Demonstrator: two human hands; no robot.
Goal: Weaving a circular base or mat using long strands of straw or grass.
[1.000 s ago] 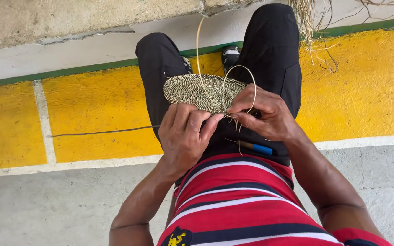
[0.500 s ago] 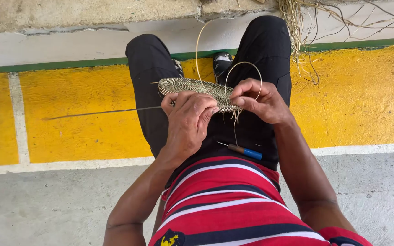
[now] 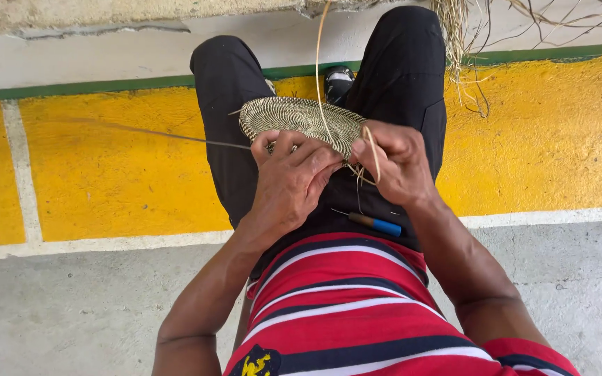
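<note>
woven disc [image 3: 301,120] is lying tilted, long axis running left to right; left hand [image 3: 288,182] is gripping its near rim, right hand [image 3: 396,161] is pinching a straw strand [image 3: 320,76].

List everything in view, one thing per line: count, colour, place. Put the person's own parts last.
woven disc: one, pale straw with dark flecks, over the knees, held by both hands
long fibre strand: one, pale tan, rising from the disc's right edge toward the top of the frame
thin strand: one, dark, running left from the disc
loose fibre bundle: one, dry straw, top right
small tool: one, blue and brown, on the lap
painted band: one, yellow, across the floor
left hand: on the disc's near edge
right hand: pinching fibre at the disc's right edge
</note>
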